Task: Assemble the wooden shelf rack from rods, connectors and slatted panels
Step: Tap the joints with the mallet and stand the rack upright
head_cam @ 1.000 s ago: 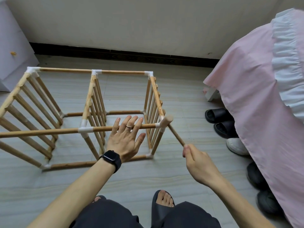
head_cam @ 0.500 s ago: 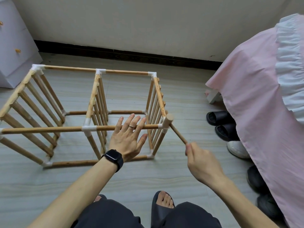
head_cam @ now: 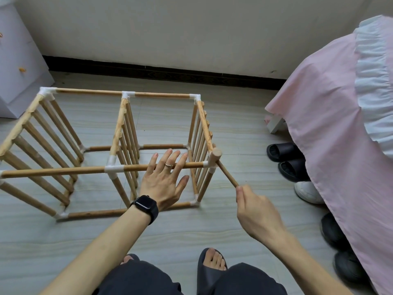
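a: where is the shelf rack [head_cam: 118,133] sitting, and is anything about it changing?

b: it is lying on its side on the floor [head_cam: 191,231], just ahead of the person's knees. its three slatted panels [head_cam: 20,126] are standing upright, and white connectors [head_cam: 114,168] are joining the rods. compared with a second ago it is staying put. only the view is swinging a little, so the rack is showing slightly further right. more of the white drawer unit [head_cam: 21,50] is coming into sight at the left edge.

a: and the hands?

b: the left hand [head_cam: 163,184] is still lying flat over the front top rod [head_cam: 63,170], fingers straight and spread, gripping nothing. the right hand [head_cam: 257,213] is keeping its fingers curled round the end of the wooden mallet [head_cam: 227,173], thumb lying along the handle. the mallet's head is still touching the near right corner connector [head_cam: 205,164], just as before.

a: anything to read?

b: the black watch [head_cam: 145,204] on the left wrist is showing a dark face. the ring [head_cam: 169,165] is looking like a plain band.

a: what is lying around the rack?

b: a pink bed cover [head_cam: 340,124] is hanging down at the right. black slippers [head_cam: 280,151] and a white shoe [head_cam: 306,191] are sitting at its hem. a dark skirting strip [head_cam: 170,73] is running along the wall [head_cam: 170,28] behind the rack.
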`<state>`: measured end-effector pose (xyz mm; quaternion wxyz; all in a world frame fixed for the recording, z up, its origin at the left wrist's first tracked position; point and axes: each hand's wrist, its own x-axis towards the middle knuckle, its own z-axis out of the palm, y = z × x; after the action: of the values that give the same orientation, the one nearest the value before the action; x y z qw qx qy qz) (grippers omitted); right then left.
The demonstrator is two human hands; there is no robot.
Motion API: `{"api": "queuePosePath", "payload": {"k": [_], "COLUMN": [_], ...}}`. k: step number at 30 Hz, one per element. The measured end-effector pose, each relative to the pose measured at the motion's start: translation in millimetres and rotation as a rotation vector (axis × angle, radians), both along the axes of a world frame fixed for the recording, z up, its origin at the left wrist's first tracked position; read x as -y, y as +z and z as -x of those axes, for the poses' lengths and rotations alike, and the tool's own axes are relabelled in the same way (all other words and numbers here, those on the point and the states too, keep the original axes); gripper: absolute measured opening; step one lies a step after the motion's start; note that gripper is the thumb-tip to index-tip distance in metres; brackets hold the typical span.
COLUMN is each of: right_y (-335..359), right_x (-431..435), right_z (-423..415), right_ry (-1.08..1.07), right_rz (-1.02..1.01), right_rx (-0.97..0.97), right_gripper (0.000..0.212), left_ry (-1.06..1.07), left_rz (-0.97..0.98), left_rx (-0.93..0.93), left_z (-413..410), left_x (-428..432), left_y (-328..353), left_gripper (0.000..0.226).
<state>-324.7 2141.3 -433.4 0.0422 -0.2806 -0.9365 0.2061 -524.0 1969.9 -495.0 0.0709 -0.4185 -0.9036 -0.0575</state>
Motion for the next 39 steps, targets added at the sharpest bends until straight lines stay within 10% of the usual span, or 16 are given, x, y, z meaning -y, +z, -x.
{"api": "queuePosePath", "payload": {"k": [9,20,28,39], "right_y": [37,82,49,70], "right_x": [1,-11,-2,1], "right_z": [35,142,166,171], "right_ry": [-0.069,-0.162,-0.132,-0.037], "right_rz": [0.832,0.147,0.640,0.824], "right_rx": [-0.739,-0.994,-1.187,-1.365], "right_gripper": [0.020,0.043,0.034,0.046], "left_ry": [0.074,0.457,0.471,0.484], "left_rz": [-0.027,0.051,0.011,-0.017], "left_rx": [0.050,0.186,0.184,0.154], "left_z": [24,65,64,65], "left_x": [17,45,46,45], "left_y": [24,35,33,30], "left_gripper": [0.065,0.082,0.080,0.078]}}
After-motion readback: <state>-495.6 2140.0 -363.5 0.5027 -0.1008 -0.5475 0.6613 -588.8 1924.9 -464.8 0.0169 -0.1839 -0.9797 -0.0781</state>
